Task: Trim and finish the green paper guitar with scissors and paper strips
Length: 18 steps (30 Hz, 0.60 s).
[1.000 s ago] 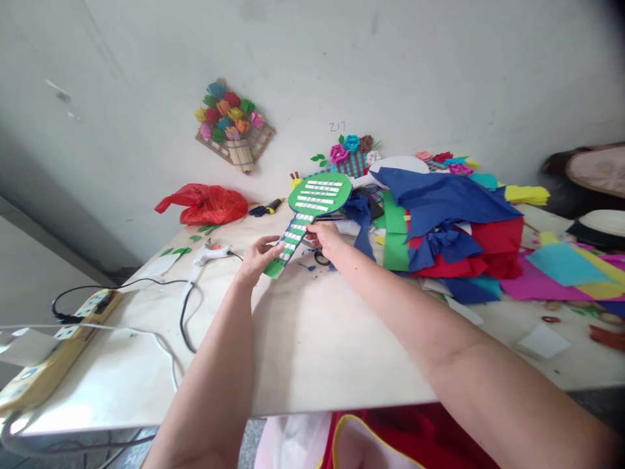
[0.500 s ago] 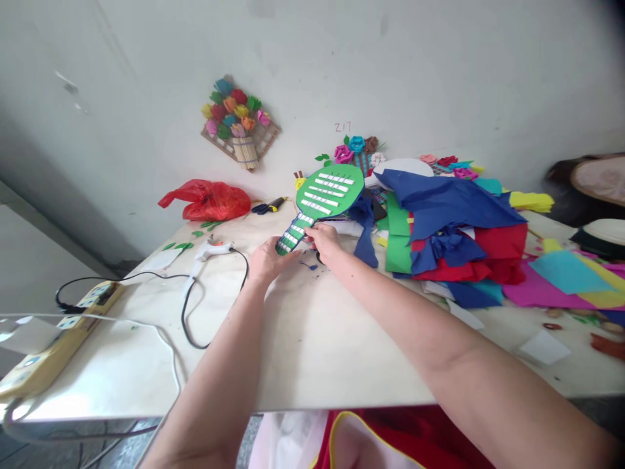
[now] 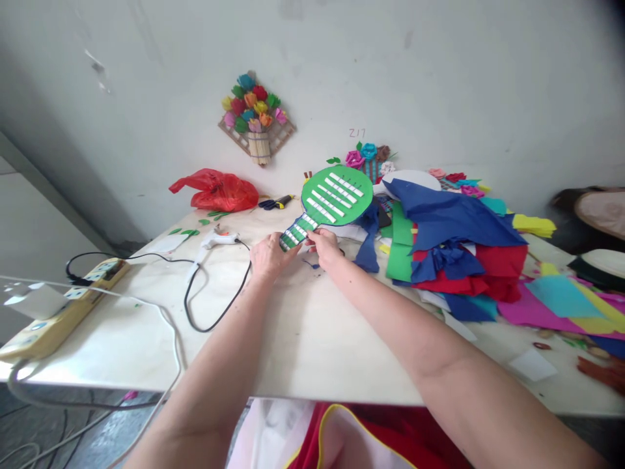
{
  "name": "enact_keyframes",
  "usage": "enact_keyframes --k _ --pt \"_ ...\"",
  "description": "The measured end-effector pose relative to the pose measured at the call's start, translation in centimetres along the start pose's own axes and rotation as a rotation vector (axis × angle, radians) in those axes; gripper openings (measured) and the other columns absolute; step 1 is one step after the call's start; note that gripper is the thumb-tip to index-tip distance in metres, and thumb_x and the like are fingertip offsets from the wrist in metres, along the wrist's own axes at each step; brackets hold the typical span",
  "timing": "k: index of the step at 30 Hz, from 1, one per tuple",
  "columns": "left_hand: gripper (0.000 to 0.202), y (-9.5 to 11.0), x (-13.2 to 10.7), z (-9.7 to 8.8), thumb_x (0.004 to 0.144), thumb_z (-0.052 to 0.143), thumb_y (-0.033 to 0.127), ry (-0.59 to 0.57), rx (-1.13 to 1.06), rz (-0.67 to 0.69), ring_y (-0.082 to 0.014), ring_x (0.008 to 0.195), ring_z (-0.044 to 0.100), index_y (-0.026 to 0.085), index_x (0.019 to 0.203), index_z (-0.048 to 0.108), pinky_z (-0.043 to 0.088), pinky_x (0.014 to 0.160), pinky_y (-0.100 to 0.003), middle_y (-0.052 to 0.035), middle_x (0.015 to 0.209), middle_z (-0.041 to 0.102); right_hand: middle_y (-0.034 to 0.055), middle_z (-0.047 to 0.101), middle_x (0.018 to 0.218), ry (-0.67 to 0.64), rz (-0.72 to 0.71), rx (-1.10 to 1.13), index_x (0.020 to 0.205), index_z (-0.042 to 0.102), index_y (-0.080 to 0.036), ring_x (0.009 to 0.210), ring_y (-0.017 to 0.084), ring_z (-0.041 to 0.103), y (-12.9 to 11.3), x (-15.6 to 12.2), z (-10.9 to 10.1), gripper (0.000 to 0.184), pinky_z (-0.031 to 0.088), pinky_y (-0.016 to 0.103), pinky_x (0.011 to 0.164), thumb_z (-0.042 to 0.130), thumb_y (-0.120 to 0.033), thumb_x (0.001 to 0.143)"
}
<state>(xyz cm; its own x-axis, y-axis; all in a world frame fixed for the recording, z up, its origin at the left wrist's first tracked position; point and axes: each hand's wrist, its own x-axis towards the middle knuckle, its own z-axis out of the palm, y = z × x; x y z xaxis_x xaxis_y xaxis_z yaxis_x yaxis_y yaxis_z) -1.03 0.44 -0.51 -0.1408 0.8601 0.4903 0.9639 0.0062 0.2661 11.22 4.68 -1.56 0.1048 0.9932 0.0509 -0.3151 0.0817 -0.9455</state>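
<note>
Between my hands, above the table, is a green racket-shaped paper craft (image 3: 359, 207) with a round head and a short handle. White strips with dark marks run across its head and handle. My left hand (image 3: 271, 255) is closed at the handle's lower end. Higher up the handle, my right hand (image 3: 323, 245) pinches the edge near the head. The craft tilts with its head up and to the right. Small dark blue scraps (image 3: 310, 264) lie on the table below my hands.
A white glue gun (image 3: 219, 238) with a black cord lies left, near a yellow power strip (image 3: 46, 332). Behind are a red plastic bag (image 3: 219, 190) and yellow-black pliers (image 3: 277, 202). Blue crepe paper (image 3: 454, 212) tops a colourful pile at right. A flower craft (image 3: 258, 117) hangs on the wall.
The craft has turned slightly between my hands, so its head faces me more and its strips slant more steeply. Both hands keep their hold. The camera view has shifted a little.
</note>
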Motion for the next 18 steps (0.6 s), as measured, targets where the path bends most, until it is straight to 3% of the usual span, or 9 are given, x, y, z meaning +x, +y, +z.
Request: enact_keyframes --k 9,15,18 --pt "0.056 0.22 -0.26 0.27 0.071 0.042 0.065 0.067 -0.015 0.009 -0.0258 0.091 0.059 0.023 0.105 0.057 0.038 0.075 -0.033 -0.0084 0.098 0.063 -0.0046 0.052 0.050 -0.008 -0.025 0.003 0.061 0.051 -0.015 0.046 0.006 0.049 -0.56 -0.12 0.11 0.009 0.031 0.015 0.035 0.056 -0.019 0.067" --pt "0.068 0.26 -0.01 0.00 0.062 0.052 0.065 -0.032 -0.011 0.022 -0.0267 0.094 0.058 0.021 0.114 0.050 0.040 0.075 -0.033 -0.0101 0.102 0.063 -0.0049 0.050 0.045 0.010 -0.004 -0.012 0.059 0.050 -0.015 0.042 0.006 0.046 -0.47 -0.11 -0.01 0.011 0.031 0.016 0.035 0.056 -0.018 0.068" --pt "0.060 0.32 0.03 -0.17 0.066 0.052 0.061 -0.061 0.008 0.011 -0.0256 0.093 0.058 0.021 0.111 0.053 0.040 0.074 -0.031 -0.0095 0.100 0.063 -0.0045 0.051 0.046 0.011 -0.006 -0.014 0.059 0.050 -0.015 0.042 0.006 0.047 -0.43 -0.11 -0.06 0.011 0.031 0.016 0.034 0.056 -0.018 0.068"
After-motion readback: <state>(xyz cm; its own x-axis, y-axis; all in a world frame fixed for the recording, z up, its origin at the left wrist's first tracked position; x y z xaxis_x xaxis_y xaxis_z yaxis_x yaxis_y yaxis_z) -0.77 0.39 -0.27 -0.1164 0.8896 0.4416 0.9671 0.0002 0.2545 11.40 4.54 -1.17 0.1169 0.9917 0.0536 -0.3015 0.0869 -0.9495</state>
